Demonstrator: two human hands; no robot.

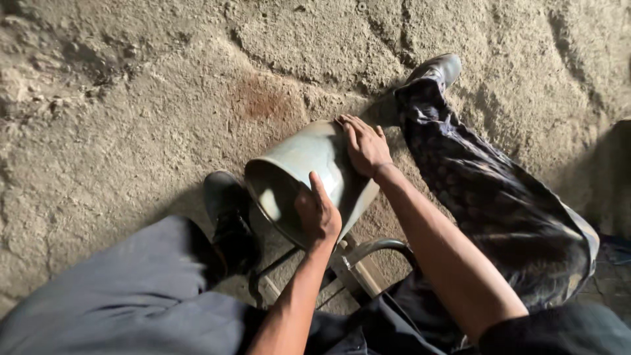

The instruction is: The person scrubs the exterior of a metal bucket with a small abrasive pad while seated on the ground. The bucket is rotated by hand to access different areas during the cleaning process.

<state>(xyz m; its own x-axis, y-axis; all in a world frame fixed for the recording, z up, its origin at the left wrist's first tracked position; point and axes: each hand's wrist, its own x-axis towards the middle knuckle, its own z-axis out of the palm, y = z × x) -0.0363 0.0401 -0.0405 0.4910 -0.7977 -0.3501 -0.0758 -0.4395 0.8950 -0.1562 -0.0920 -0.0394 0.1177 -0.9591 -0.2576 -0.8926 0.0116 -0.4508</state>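
Both hands hold a grey metal pail (309,172) tipped sideways, mouth pointing lower left, base upper right. Left hand (318,214) fingers curl over the rim; right hand (363,147) fingers lie flat, spread on its wall.

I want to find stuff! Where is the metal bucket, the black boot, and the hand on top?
metal bucket (303,158): head view, on its grey outer wall.
black boot (227,204): head view, on its upper.
right hand (365,146): head view, on the back of the hand.
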